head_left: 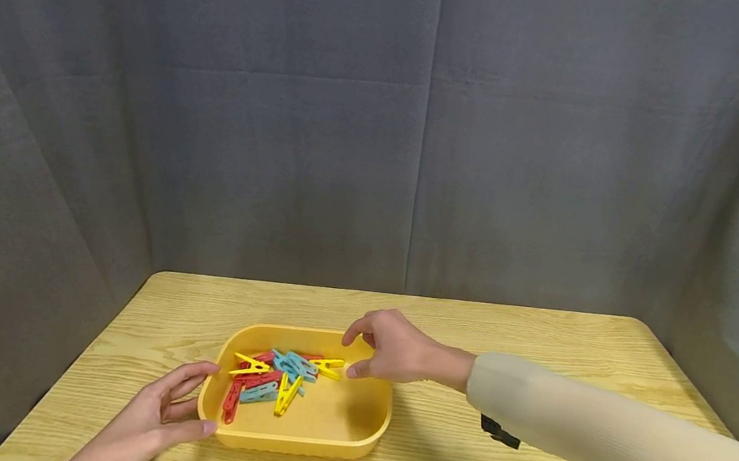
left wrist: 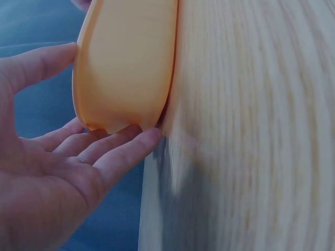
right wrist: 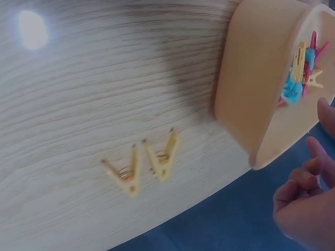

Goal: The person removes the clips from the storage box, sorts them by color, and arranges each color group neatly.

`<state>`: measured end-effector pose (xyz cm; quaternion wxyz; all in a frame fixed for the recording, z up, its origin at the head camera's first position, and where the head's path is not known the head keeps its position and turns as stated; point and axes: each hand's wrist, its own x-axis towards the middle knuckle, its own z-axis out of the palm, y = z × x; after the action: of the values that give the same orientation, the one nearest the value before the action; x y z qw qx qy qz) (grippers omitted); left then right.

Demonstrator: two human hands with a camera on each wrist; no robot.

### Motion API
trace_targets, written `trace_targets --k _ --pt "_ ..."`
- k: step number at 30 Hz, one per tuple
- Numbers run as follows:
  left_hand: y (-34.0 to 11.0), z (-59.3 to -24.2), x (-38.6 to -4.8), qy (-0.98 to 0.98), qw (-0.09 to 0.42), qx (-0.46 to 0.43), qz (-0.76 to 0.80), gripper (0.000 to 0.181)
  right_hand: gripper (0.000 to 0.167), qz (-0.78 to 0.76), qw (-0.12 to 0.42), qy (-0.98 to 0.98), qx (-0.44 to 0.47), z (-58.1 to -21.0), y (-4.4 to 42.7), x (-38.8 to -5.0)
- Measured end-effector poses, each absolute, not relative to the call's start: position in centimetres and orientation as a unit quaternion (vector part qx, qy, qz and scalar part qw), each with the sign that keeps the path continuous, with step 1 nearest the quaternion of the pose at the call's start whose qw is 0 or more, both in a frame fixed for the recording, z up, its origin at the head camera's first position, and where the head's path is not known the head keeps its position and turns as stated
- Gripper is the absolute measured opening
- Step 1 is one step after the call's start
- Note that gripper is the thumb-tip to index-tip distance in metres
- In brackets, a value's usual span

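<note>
A yellow plastic basket (head_left: 290, 444) stands on the table and holds several red, light blue and yellow clothespins (head_left: 283, 394), heaped toward its left side. At the basket's left end my left hand (head_left: 151, 407) has its fingers spread, fingertips touching the wall and rim. In the left wrist view those fingers (left wrist: 115, 151) look nearly straight. Over the basket's right end hovers my right hand (head_left: 393, 347), thumb and fingers apart with nothing visible between them. Two yellow clothespins (right wrist: 163, 157) lie on the table outside the basket in the right wrist view; the head view does not show them.
The wood-grain table (head_left: 536, 333) has rounded far corners. Grey cloth (head_left: 298, 139) hangs behind it and along both sides. My right forearm, in a light sleeve (head_left: 567, 416), stretches over the right part of the table, a black strap (head_left: 499, 432) beneath it.
</note>
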<state>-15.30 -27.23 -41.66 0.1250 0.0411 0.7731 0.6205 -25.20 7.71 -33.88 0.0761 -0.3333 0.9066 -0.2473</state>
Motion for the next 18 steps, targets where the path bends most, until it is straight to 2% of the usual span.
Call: trace_targets --k 10,18 --pt "-27.3 -41.5 -15.1 0.772 0.128 0.047 0.621 0.080 0.030 -0.219 0.110 0.896 -0.370 -34.9 4.0 -25.8" --pt "-26.8 -41.4 -14.9 0.779 0.121 0.036 0.614 0.079 0.026 -0.212 0.133 0.904 -0.347 -36.0 2.5 -26.3"
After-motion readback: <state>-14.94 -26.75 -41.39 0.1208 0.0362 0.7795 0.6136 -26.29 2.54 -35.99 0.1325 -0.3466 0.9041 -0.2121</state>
